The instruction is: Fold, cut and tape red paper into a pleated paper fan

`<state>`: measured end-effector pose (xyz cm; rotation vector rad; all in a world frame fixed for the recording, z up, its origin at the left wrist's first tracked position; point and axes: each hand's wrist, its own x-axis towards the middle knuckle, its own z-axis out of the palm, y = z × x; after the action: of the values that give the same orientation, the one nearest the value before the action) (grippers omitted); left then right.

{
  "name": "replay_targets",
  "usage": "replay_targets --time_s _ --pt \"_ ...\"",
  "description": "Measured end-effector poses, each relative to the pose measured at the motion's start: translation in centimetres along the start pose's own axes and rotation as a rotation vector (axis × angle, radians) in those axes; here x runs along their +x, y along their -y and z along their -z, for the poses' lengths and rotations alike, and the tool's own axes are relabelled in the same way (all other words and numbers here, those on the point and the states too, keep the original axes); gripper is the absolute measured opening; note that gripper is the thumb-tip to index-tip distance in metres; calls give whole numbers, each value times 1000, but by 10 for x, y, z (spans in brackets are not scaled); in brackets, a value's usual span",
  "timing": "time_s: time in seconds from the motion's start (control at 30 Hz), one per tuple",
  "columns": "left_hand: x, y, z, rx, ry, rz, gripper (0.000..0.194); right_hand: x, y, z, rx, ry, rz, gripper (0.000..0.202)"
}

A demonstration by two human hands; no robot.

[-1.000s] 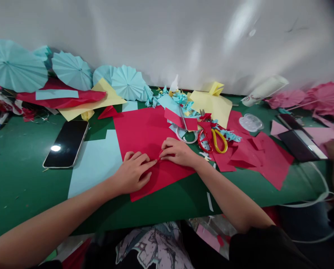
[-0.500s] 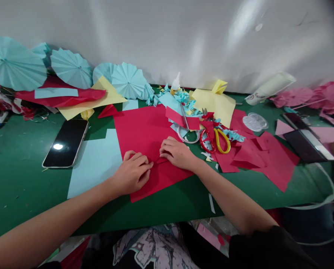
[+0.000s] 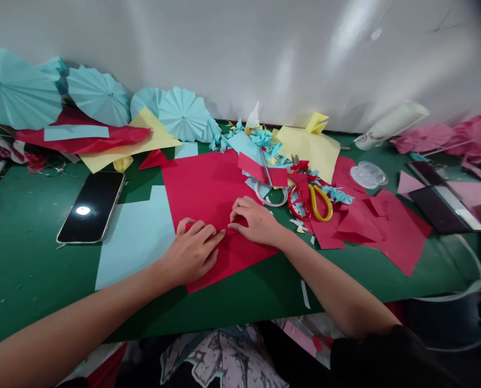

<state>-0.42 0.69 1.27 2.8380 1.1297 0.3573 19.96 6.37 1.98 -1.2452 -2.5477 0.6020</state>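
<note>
Both of my hands are over the large red paper sheet (image 3: 208, 183), which lies on the green tabletop (image 3: 151, 318) and overlaps the light blue sheet (image 3: 135, 231). My left hand (image 3: 194, 250) rests on it, fingers loosely curled and slightly spread. My right hand (image 3: 254, 221) is partly closed, thumb and forefinger near each other at the sheet's middle; I cannot tell whether either pinches anything. Yellow-and-red-handled scissors (image 3: 320, 202) lie to the right.

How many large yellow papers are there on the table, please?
2: the left yellow sheet, partly under red paper, and the right yellow sheet, behind the yellow handle. More may be hidden.
</note>
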Motion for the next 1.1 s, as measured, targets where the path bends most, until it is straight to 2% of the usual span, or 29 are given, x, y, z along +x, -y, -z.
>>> replay_targets --time_s 0.2,0.37,0.6,1.1 --pt "0 2 -1 -28 -39 -9 30 2 3 -3 51 -73 -157 27" --pt "0 2 -2 -56 -104 -45 25 5 -4 -5 54 -133 -199 22" --pt "0 2 -2 -73 -137 -44 24 7 -17 0 75 -183 -246 19" --pt "0 4 0 -155 -125 -22 21 12 -17 7 119 -112 -289 12"
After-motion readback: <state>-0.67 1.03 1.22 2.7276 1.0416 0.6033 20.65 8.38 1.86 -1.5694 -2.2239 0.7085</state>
